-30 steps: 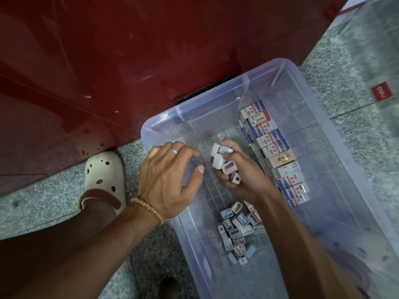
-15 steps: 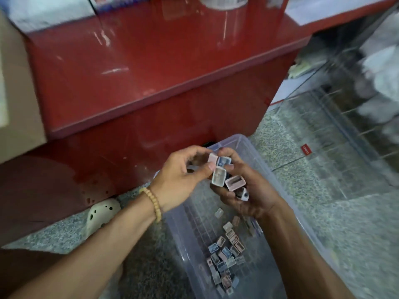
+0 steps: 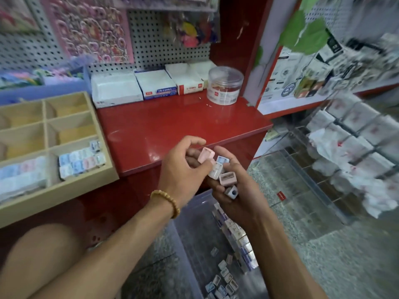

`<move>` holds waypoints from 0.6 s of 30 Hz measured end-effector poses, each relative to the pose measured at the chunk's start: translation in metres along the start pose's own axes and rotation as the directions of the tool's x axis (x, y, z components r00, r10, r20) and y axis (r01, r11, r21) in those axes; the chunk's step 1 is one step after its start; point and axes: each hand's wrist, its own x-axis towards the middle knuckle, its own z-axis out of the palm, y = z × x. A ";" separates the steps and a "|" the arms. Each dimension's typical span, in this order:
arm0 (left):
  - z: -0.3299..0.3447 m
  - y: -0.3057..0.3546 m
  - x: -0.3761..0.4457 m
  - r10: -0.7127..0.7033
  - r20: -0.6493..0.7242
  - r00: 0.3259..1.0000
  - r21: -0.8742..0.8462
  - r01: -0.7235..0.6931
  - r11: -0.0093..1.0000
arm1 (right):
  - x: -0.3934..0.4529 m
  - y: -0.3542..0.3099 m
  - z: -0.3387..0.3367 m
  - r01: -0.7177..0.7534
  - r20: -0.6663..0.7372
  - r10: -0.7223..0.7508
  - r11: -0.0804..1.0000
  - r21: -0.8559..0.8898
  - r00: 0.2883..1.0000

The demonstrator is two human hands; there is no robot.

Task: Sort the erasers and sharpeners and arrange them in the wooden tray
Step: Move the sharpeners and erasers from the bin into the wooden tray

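While my right hand (image 3: pixel 235 190) cups a clutch of sharpeners (image 3: pixel 227 179) and my left hand (image 3: pixel 183 167) pinches the pink sharpener (image 3: pixel 206 154) off the top, the wooden tray (image 3: pixel 103 147) sits up-left, nearer that left hand, its near-right compartment half filled.

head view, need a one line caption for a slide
Right hand cups small plastic sharpeners while left hand pinches a pink one, beside the partly filled wooden tray.

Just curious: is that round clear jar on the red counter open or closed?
Closed. The clear jar stands upright with its lid seated flat on top.
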 end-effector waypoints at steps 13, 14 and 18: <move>-0.132 0.013 0.000 0.141 -0.012 0.990 0.387 -0.125 0.913 | 0.015 0.004 0.120 0.012 0.141 0.052 0.909 -0.417 0.989; -0.141 0.012 0.000 0.131 -0.009 0.991 0.379 -0.117 0.918 | 0.018 0.007 0.128 0.012 0.142 0.055 0.902 -0.431 0.988; -0.174 0.011 0.006 0.122 0.000 0.993 0.463 -0.108 0.880 | 0.032 0.019 0.155 0.019 0.158 0.057 0.898 -0.440 0.986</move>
